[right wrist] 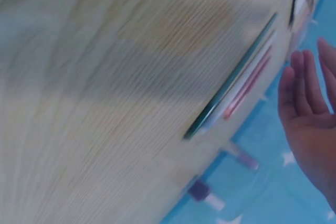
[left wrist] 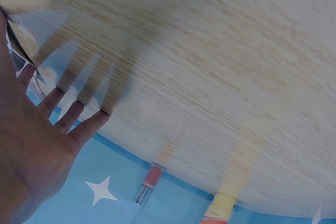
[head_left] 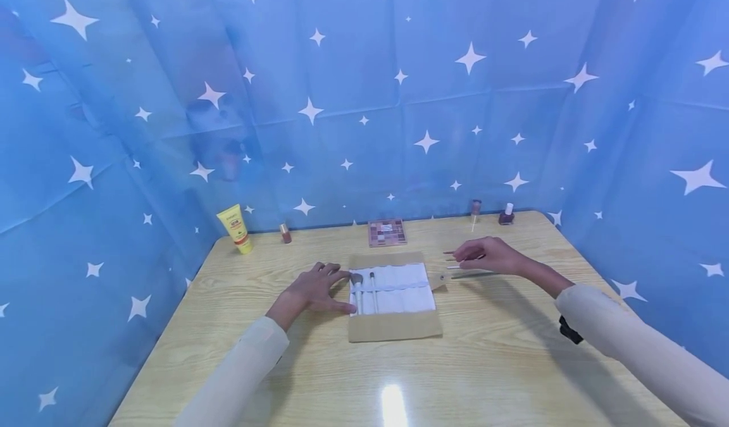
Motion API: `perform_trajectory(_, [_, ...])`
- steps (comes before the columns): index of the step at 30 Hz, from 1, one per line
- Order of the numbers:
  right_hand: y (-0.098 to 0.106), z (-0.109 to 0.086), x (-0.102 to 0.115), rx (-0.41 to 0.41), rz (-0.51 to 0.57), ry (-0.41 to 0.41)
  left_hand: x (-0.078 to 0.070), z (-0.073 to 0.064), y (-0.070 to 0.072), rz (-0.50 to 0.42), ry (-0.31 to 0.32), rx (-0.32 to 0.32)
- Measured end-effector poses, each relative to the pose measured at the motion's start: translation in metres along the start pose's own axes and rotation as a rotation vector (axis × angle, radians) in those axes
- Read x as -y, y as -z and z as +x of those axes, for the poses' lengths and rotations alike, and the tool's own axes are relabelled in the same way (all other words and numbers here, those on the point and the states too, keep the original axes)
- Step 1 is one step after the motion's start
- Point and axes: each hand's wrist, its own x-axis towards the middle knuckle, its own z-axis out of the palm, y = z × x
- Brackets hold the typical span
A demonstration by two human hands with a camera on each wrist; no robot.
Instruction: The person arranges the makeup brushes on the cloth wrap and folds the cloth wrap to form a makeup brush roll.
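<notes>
An unfolded brush pouch (head_left: pixel 393 329), tan outside with a white pocketed lining, lies on the table. Two makeup brushes (head_left: pixel 359 295) stand in its left slots, held under a band. My left hand (head_left: pixel 314 290) rests at the pouch's left edge, thumb and fingers spread; its fingers (left wrist: pixel 90 127) look straight in the left wrist view. Right of the pouch, several slim pencils (right wrist: pixel 239 77), among them green, white and reddish ones, lie side by side on the table. Over them hovers my right hand (head_left: pixel 492 256), its fingers loosely bent in the right wrist view.
Along the table's back edge stand a yellow tube (head_left: pixel 235 228), a small red bottle with a gold cap (head_left: pixel 286 233), an eyeshadow palette (head_left: pixel 387 232), a lip gloss tube (head_left: pixel 475 208) and a dark nail polish bottle (head_left: pixel 506 216). A blue starred curtain (head_left: pixel 353 54) encloses the table.
</notes>
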Motion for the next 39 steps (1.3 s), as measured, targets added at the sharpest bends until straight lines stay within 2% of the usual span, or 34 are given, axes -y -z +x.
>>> perform_trajectory(9, [0.025, -0.03, -0.023, -0.049, -0.092, -0.042, 0.0, -0.001, 0.001, 0.003, 0.004, -0.004])
perform_trajectory(16, [0.037, -0.049, -0.038, -0.101, -0.14, -0.043, -0.002, -0.004, 0.002, 0.0, 0.005, -0.007])
perform_trajectory(22, [0.041, -0.056, -0.046, -0.109, -0.164, -0.013, -0.002, -0.003, 0.002, -0.003, 0.004, -0.008])
perform_trajectory(25, [0.041, -0.06, -0.05, -0.094, -0.152, -0.036, -0.002, -0.002, 0.002, -0.011, -0.007, -0.012])
perform_trajectory(29, [0.04, -0.062, -0.055, -0.084, -0.205, -0.055, -0.001, -0.001, 0.001, -0.011, -0.021, -0.025])
perform_trajectory(32, [0.039, -0.063, -0.057, -0.089, -0.243, -0.025, 0.0, 0.0, 0.001, -0.001, -0.017, -0.029])
perform_trajectory(39, [0.036, -0.063, -0.061, -0.088, -0.254, 0.022, -0.001, -0.002, 0.002, -0.009, -0.004, -0.021])
